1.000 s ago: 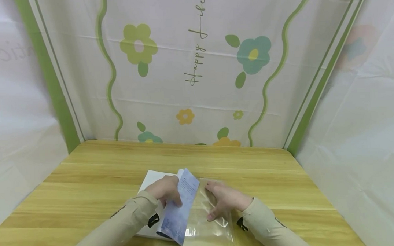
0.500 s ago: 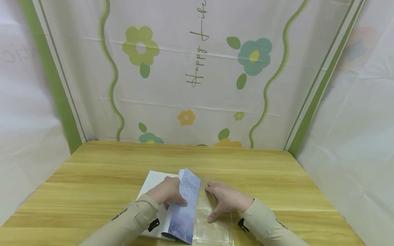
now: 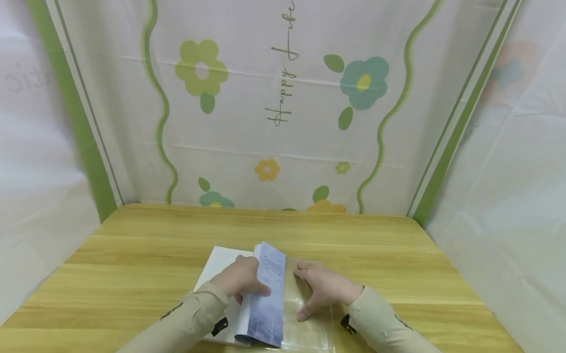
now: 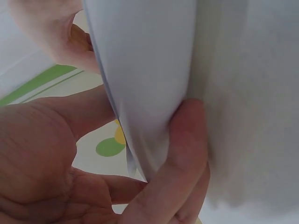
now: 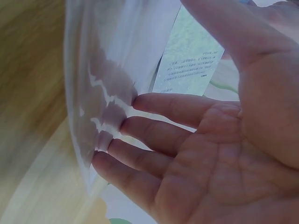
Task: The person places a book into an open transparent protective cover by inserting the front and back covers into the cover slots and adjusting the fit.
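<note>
A book [image 3: 220, 263] with white pages lies on the wooden table, its blue-purple printed cover flap [image 3: 270, 314] bent over to the right. My left hand [image 3: 240, 277] grips this flap, thumb on the printed side and fingers behind it. In the left wrist view, the fingers press against the sheet's pale inner side [image 4: 145, 56]. Beside the flap spreads a clear plastic book cover [image 3: 309, 339], partly under the flap's right edge. On it rests my right hand [image 3: 325, 285]. Its spread fingers [image 5: 163, 107] touch the plastic with their tips in the right wrist view.
The wooden table [image 3: 386, 251] reaches back to a white hanging cloth [image 3: 242, 115] printed with flowers. More white cloth [image 3: 516, 187] hangs along both sides. Black clips [image 3: 348, 323] show at the wrists.
The flap's lower edge has swung right with my left thumb, and the flap now stands straighter along the plastic. The plastic looks flatter near the front. My right hand stays almost in place.
</note>
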{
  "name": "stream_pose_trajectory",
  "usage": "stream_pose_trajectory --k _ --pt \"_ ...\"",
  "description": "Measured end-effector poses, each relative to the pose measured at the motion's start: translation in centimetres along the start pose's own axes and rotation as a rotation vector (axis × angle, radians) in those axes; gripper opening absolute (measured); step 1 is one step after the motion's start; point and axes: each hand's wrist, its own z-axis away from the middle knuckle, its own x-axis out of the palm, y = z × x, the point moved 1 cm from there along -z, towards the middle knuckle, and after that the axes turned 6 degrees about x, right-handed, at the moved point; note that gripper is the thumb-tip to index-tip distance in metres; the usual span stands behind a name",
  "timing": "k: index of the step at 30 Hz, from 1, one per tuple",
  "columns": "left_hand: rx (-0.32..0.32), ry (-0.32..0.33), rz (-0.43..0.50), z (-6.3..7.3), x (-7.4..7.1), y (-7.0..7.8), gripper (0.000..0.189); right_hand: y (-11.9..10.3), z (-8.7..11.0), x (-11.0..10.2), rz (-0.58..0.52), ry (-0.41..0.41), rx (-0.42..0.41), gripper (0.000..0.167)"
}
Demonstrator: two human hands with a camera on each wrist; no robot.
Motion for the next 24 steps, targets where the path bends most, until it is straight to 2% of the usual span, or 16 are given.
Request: stream_pose_trajectory --k 10,19,24 --pt "0.005 0.009 -0.001 -0.02 0.23 -0.01 0.036 -0.04 -0.02 0.00 0.000 -0.005 0.005 0.107" --pt "0.011 -0.010 -0.018 -0.13 0.34 0.09 0.035 0.17 -0.19 0.32 0.009 -0.012 0.012 0.107" --pt "0.043 -0.018 -0.030 -0.34 0.27 0.16 0.035 0.27 -0.30 0.20 -0.005 -0.019 0.010 0.107"
